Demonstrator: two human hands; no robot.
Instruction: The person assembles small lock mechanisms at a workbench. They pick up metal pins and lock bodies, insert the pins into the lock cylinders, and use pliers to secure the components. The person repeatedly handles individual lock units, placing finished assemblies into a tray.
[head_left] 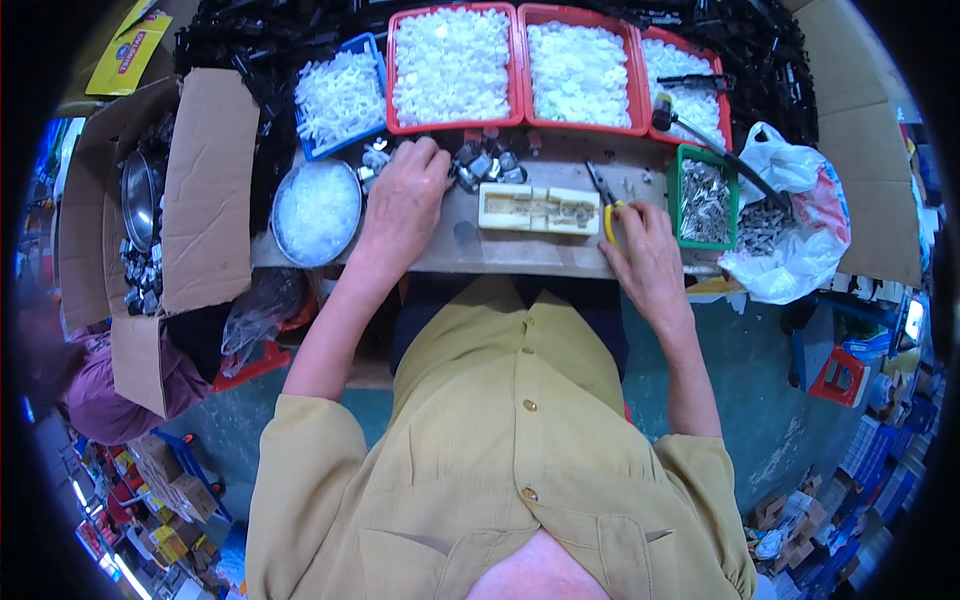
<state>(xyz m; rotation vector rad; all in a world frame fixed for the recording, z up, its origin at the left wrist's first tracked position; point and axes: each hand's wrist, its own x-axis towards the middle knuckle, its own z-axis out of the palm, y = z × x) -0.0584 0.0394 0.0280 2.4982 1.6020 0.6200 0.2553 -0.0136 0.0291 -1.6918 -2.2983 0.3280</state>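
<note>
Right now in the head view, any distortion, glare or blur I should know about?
Head view: heavy fisheye bend, the bench edge curves and corners go black; even light, no strong glare; white parts in the red trays wash out; both hands, left hand and right hand, look sharp.

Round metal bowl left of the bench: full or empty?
Full: the round metal bowl is heaped with small white pieces up to its rim.

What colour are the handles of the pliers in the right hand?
Yellow. The pliers in the right hand have yellow handles, seen best in the head view.
</note>
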